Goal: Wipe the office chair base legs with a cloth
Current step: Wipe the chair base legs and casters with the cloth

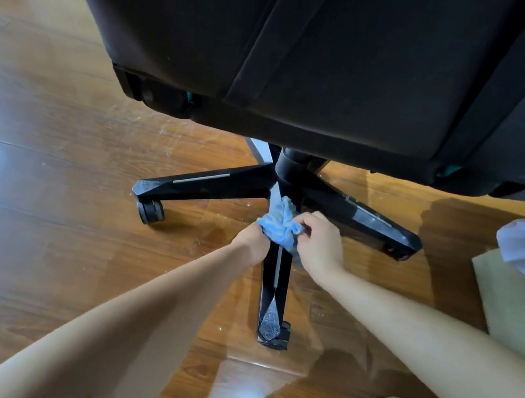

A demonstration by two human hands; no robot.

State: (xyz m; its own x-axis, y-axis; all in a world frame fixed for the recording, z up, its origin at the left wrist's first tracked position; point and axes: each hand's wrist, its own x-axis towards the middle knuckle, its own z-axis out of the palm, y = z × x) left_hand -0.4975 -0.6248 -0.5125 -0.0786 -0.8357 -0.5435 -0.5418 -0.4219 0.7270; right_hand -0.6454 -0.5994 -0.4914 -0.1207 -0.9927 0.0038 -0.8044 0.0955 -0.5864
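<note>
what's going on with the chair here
A person is wiping the base of a black office chair on a wooden floor. Both hands hold a blue cloth bunched over the near leg, close to the centre column. The left hand grips it from one side and the right hand pinches it from the other. The left leg and right leg are untouched.

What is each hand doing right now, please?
Left hand: closed on the blue cloth, at the near chair leg.
Right hand: closed, pinching the same cloth.
</note>
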